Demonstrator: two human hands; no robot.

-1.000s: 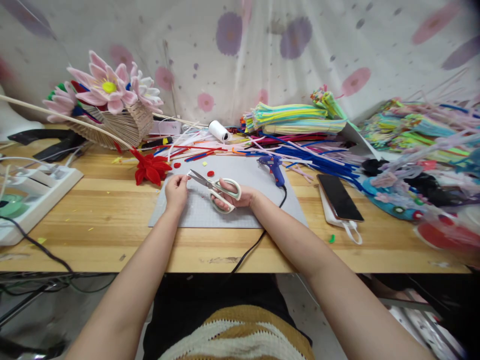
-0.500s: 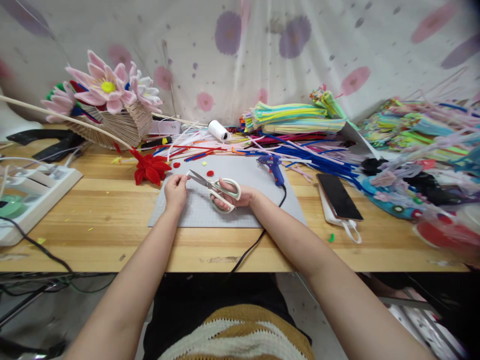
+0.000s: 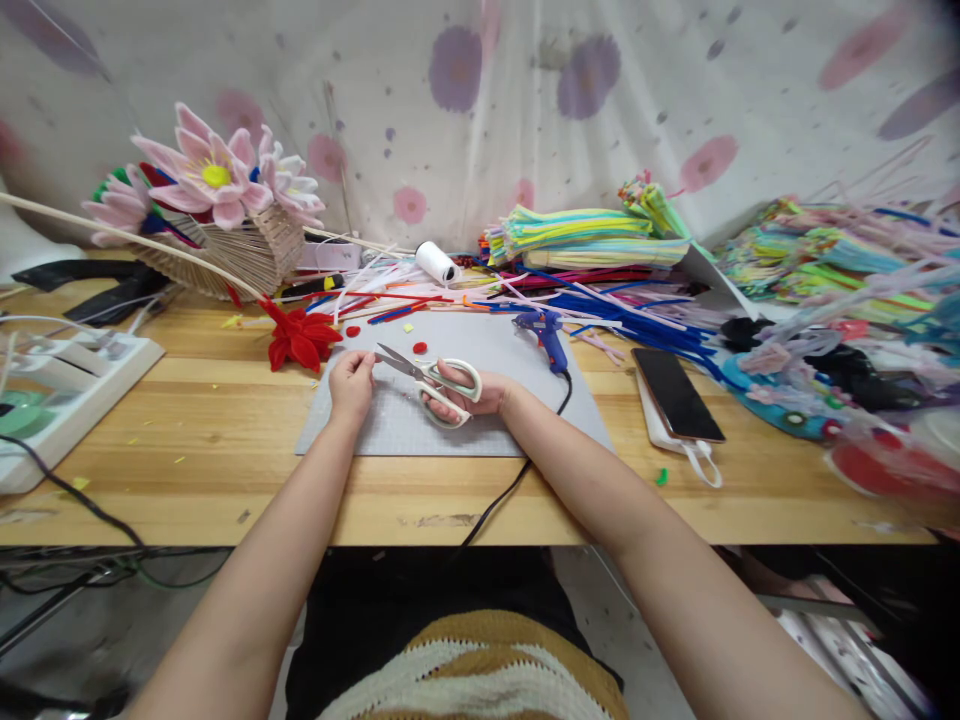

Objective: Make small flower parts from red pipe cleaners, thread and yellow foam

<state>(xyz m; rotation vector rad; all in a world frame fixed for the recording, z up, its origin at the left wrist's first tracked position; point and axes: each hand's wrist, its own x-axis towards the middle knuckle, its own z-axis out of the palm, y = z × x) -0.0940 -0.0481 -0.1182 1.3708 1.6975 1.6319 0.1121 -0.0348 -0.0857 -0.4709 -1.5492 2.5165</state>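
My right hand is closed round the pale handles of a pair of scissors; their blades are parted and point left. The blade tips come close to the fingertips of my left hand, which is pinched together. Whatever those fingers hold is too small to make out. Both hands are over a grey cutting mat. Small red pieces and a yellow bit lie behind the blades. A red fuzzy flower on a stem rests just left of my left hand.
A blue glue gun lies on the mat's right, its cord running forward. Beyond are pipe cleaners and a white roll. A phone is at right, a power strip at left, a pink flower basket behind.
The scissor blades sit slightly lower, and the white bit seen at my left fingertips is harder to make out. Both hands stay nearly in place.
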